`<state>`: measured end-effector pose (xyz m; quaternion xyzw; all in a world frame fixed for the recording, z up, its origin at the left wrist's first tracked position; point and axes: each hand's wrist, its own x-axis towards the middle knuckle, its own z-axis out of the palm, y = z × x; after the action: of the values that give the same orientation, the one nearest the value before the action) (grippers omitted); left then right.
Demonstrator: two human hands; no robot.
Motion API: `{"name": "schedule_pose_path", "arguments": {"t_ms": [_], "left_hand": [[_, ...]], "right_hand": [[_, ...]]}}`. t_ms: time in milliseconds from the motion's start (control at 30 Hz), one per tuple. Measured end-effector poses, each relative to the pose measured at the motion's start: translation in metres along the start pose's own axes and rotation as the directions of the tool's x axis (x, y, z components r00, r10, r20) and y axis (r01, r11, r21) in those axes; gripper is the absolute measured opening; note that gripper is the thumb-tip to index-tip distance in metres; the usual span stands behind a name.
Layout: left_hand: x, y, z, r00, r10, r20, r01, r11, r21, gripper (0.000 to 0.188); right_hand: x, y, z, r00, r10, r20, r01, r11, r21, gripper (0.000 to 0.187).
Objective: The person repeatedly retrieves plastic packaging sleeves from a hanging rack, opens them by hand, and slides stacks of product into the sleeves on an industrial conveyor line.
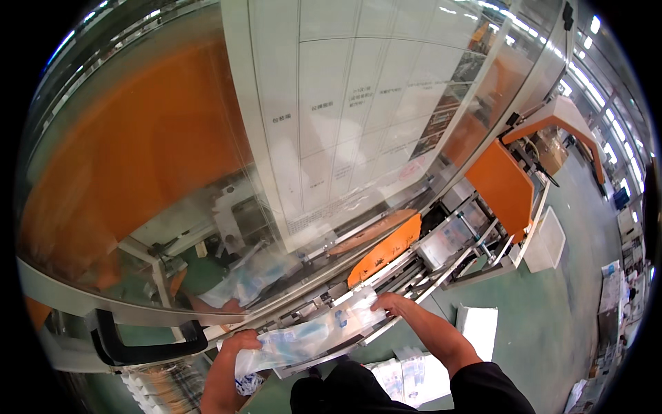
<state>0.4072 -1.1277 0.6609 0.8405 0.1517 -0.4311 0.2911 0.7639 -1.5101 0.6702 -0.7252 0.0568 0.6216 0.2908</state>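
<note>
A long, translucent plastic-wrapped pack (321,332) with pale blue print lies lengthwise in front of me, over the machine's metal rails. My left hand (241,341) is closed on its left end, thumb and fingers gripping the loose film. At the opposite end, my right hand (390,303) is closed on the pack's upper corner, beside the rails. What lies inside the film is too blurred to make out. Just beyond the pack, an orange guard plate (386,252) with dark handwriting stands above the conveyor (407,269).
A clear machine door (179,290) with a black handle (114,341) rises close in front, bearing a large printed sheet (365,124). More packs (452,241) sit on the conveyor at right. Stacked printed film (407,376) and a white board (477,328) lie low, near my legs.
</note>
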Motion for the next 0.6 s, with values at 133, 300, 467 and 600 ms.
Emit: {"name": "schedule_pose_path", "arguments": {"t_ms": [133,300,467,600], "left_hand": [[-0.003,-0.009,0.012,0.996,0.065,-0.06,-0.064,0.998,0.026,0.043],[0.011,-0.042,0.046,0.951,0.128,-0.282,-0.16,0.983,-0.094,0.035],[0.011,-0.035,0.039,0.99,-0.113,-0.089,0.114,0.993,0.006,0.052],[0.01,0.014,0.029,0.986,-0.134,-0.099,0.131,0.991,-0.035,0.049]], "right_hand": [[-0.008,-0.007,0.006,1.0,0.013,-0.027,-0.015,0.998,-0.058,0.033],[-0.02,-0.007,0.008,0.99,-0.129,0.066,0.137,0.98,-0.142,0.03],[-0.026,-0.018,0.016,0.964,-0.254,0.078,0.264,0.895,-0.359,0.035],[0.007,0.018,-0.005,0.958,-0.278,0.069,0.283,0.955,-0.089,0.04]]}}
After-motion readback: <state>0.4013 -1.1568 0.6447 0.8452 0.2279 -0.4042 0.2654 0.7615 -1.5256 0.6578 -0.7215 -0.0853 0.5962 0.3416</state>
